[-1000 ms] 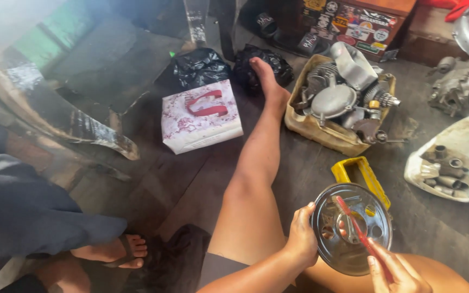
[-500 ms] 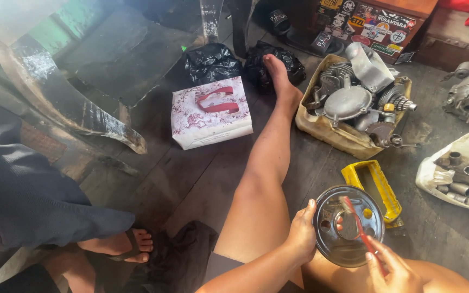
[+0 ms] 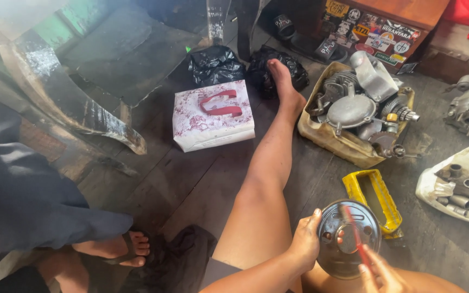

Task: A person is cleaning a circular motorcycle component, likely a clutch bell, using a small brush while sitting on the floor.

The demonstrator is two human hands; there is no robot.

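Head view looks down on a person sitting on a dark wooden floor (image 3: 191,184) with one bare leg stretched forward. Left hand (image 3: 303,245) holds a round dark metal disc (image 3: 348,237) by its left rim, thumb on the face and fingers curled behind the edge, so the disc stands tilted up just above the thigh at the lower right of the frame. Right hand (image 3: 382,274), partly cut off by the bottom edge, pinches a thin red-handled tool (image 3: 354,233) between thumb and fingertips; the tool lies across the face of the disc, blurred. Just beside the disc on the floor sits a yellow rectangular tray (image 3: 374,196). Farther off, near the outstretched foot, a tan tub (image 3: 336,142) carries grey engine parts. A white dish (image 3: 439,190) with small metal sleeves lies at the right edge. A white and red patterned bag (image 3: 213,115) rests left of the leg, with two black plastic bags (image 3: 215,64) behind it. Another person's sandalled foot (image 3: 120,248) shows at the lower left.
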